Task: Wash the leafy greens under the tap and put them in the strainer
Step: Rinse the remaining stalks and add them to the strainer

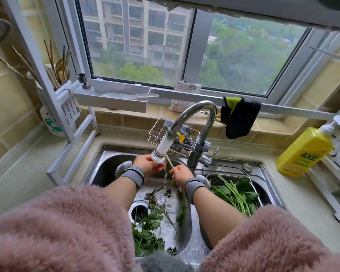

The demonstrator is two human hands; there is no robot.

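Stem rinsed at tap, both grips engaged.
Green stem [170, 162] is pinched by right hand [182, 173]; left hand [148, 165] is curled under the tap nozzle [161, 152]. Below: loose greens [147, 228] in the sink [106, 163]. Right: washed greens [236, 195] in the strainer [249, 176].

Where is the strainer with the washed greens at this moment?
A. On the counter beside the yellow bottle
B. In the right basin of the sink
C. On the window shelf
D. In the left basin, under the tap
B: the strainer sits in the right basin of the sink and holds green stalks, while the right hand holds a stem under the tap.
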